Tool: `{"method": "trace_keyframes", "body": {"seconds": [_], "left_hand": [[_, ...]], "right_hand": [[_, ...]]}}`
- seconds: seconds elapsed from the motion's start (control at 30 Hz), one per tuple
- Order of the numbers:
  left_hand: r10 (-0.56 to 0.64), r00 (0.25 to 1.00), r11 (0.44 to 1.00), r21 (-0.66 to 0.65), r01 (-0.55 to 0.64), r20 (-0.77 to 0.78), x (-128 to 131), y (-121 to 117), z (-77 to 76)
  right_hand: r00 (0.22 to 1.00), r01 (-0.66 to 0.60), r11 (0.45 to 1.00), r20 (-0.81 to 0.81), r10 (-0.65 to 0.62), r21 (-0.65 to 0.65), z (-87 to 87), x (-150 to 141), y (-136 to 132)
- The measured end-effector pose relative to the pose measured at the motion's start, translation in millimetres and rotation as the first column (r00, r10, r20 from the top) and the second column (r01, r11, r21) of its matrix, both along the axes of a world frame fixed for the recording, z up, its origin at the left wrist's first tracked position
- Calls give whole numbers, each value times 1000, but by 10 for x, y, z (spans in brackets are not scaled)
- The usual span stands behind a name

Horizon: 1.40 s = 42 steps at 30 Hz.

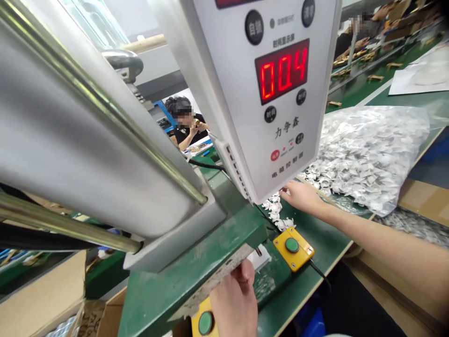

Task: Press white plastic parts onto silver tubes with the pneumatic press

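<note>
My left hand (235, 297) is at the front of the green press (206, 252), below its head, with the fingers curled in. Whatever those fingers hold is hidden. Just beyond them a white block (260, 257) with a dark pin lies under the press head. My right hand (302, 196) reaches to a small heap of white plastic pieces (275, 210) on the green table. Its fingertips are mostly covered by the control box (280, 140), whose red display reads 00.4, so their grip does not show.
Yellow boxes with green buttons stand at right (293, 248) and left (202, 323) of the press. A large clear bag of white pieces (365, 154) lies beyond my right arm. Cardboard boxes (52, 295) sit lower left. Another person (189, 124) works behind the press.
</note>
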<state>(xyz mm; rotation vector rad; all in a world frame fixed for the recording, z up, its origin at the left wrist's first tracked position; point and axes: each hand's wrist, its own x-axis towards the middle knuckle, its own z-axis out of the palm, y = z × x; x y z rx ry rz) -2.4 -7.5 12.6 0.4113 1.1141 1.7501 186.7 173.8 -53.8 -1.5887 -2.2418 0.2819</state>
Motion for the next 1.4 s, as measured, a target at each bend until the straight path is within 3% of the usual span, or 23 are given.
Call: {"method": "trace_keyframes", "body": {"seconds": [0.17, 0.4, 0.6, 0.77, 0.8, 0.87, 0.93, 1.03, 1.13, 1.4], "left_hand": [[-26, 991, 998, -51, 33, 129, -104, -131, -100], [22, 988, 996, -88, -8, 151, -91, -189, -168], [35, 984, 993, -114, -15, 177, -91, -240, -169], [80, 983, 995, -79, -68, 166, -143, -311, -174], [87, 985, 994, -76, -76, 148, -152, -327, -178], [99, 990, 992, -84, -90, 102, -162, -357, -192], [103, 992, 990, -101, -96, 67, -165, -389, -216], [60, 997, 992, -113, -55, 40, -179, -450, -264], [40, 999, 994, -104, -40, 1, -227, -529, -306], [127, 991, 982, -136, -133, -50, -369, -657, -359]], "right_hand": [[1000, -17, 999, 3, 18, -36, 2, 9, 75], [987, -79, 993, 136, 91, -90, -43, -190, 110], [988, -93, 994, 121, 100, -62, 3, -154, 93], [996, -86, 993, -25, 88, 75, 420, -21, -506], [989, -122, 989, -74, 129, 88, 517, -27, -677], [902, -287, 956, -320, 291, 60, 668, -110, -985], [803, -448, 892, -414, 428, 52, 727, -285, -1181], [796, -516, 843, -280, 537, 148, 674, -609, -1227], [828, -510, 822, -113, 549, 255, 623, -822, -1151], [792, -599, 695, 162, 589, 398, 690, -838, -1177]]}}
